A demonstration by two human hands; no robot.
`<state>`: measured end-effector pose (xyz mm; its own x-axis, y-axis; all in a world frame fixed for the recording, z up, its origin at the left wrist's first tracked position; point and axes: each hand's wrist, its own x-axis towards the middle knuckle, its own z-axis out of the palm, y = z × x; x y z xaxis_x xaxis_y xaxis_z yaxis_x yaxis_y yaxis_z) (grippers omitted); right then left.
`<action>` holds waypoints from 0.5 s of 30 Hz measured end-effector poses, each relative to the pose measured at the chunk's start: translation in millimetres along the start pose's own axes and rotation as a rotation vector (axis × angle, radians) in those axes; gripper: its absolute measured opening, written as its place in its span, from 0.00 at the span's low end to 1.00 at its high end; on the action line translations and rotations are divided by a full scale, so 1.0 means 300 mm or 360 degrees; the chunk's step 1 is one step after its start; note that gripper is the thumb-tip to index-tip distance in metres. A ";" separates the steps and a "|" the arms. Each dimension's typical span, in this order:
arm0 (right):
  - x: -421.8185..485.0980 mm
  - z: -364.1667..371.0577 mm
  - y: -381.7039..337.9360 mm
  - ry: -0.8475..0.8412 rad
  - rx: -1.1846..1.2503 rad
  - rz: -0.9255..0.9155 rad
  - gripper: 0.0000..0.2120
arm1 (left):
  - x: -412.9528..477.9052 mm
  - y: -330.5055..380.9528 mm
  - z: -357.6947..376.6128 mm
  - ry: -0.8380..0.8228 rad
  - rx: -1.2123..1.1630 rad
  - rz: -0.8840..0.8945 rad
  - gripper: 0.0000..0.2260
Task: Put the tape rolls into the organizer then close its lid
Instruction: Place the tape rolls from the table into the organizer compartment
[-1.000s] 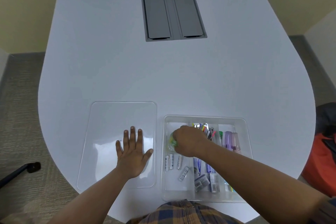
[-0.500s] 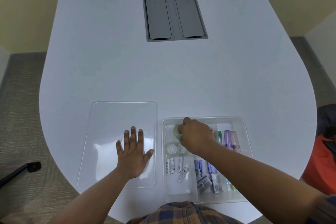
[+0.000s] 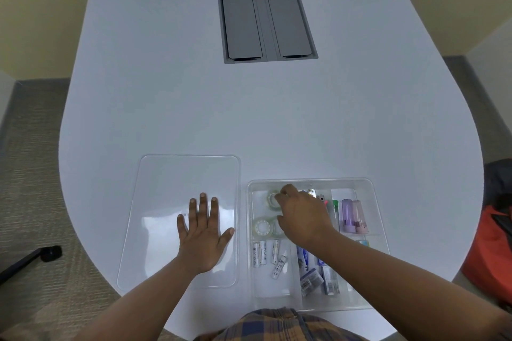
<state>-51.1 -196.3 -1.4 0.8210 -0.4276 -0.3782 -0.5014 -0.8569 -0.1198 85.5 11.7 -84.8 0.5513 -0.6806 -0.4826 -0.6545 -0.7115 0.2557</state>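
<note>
A clear plastic organizer [image 3: 371,188] sits at the table's near right edge. Its flat clear lid [image 3: 171,174] lies beside it on the left. My left hand [image 3: 203,232] rests flat on the lid, fingers spread. My right hand [image 3: 302,216] reaches into the organizer's far left compartment, fingertips touching a clear tape roll [image 3: 272,200] standing there. A second tape roll [image 3: 262,227] lies nearer, with another roll partly hidden under my right hand. Whether the fingers pinch the far roll is hidden.
The organizer also holds several batteries [image 3: 266,253], small packets [image 3: 313,279], a green marker [image 3: 335,207] and purple and pink highlighters [image 3: 353,216]. A grey cable hatch [image 3: 266,21] is set in the white table [image 3: 249,119]. An orange bag [image 3: 493,252] sits on the floor to the right.
My right hand moved from the middle of the compartment toward its far end with a tape roll, leaving the nearer roll uncovered. The left hand stayed on the lid.
</note>
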 end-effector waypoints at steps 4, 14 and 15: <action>-0.005 -0.012 -0.023 -0.0095 0.0156 -0.0137 0.18 | -0.002 0.001 0.002 0.0000 0.0020 -0.0003 0.37; 0.015 -0.032 -0.049 -0.0246 0.0130 -0.0095 0.22 | -0.006 0.009 -0.012 -0.0013 0.0024 -0.0005 0.38; 0.012 -0.032 -0.047 -0.0249 0.0163 -0.0098 0.23 | -0.007 0.010 -0.014 -0.0013 0.0010 -0.0002 0.39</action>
<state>-38.4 -188.6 7.8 0.8026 -0.3183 -0.5045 -0.4833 -0.8427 -0.2372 84.6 10.2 -79.6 0.5480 -0.6780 -0.4900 -0.6570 -0.7114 0.2496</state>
